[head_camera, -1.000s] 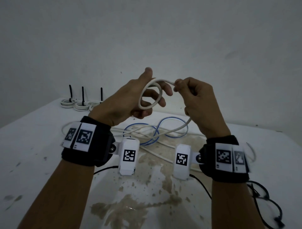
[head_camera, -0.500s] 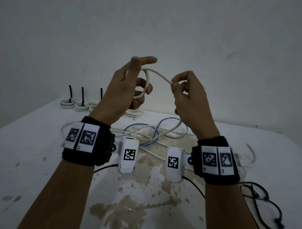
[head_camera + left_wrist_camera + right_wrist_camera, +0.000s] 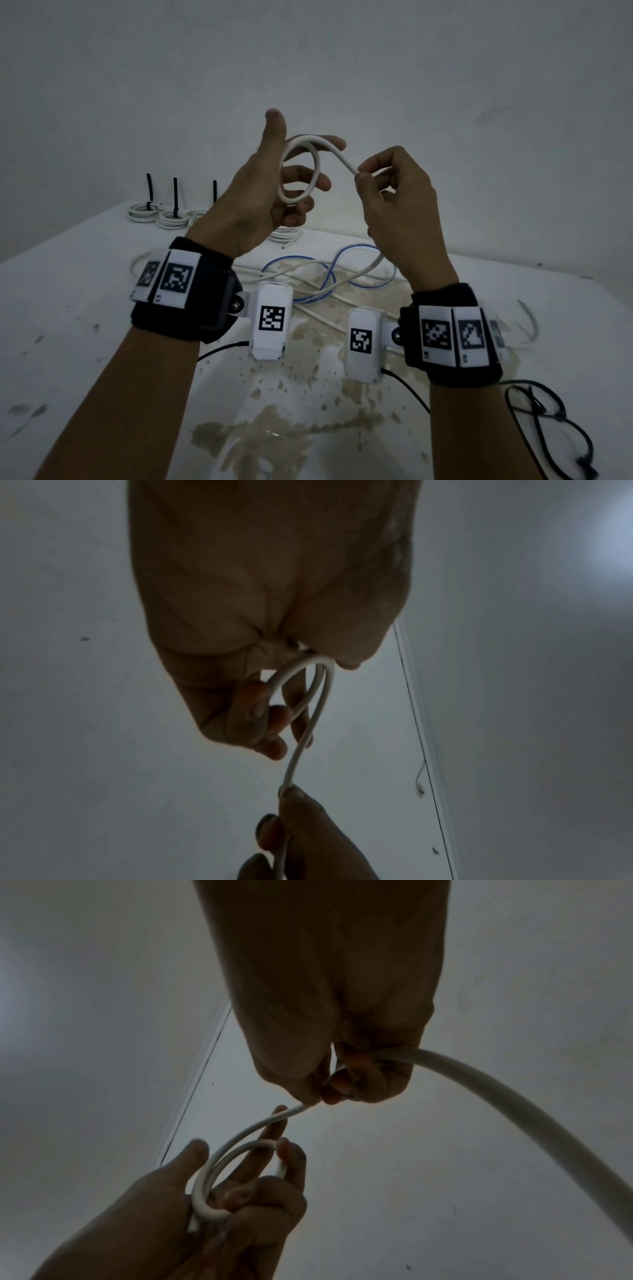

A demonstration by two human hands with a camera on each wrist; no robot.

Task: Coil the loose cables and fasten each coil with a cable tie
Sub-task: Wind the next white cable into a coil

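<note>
Over the table — hands coiling white cable.

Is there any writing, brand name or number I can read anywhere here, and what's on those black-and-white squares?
No readable words, brands or numbers anywhere.
The left wristband and right wristband carry black-and-white square code patterns, not text.
Both white wrist cameras carry the same patterns.
</note>
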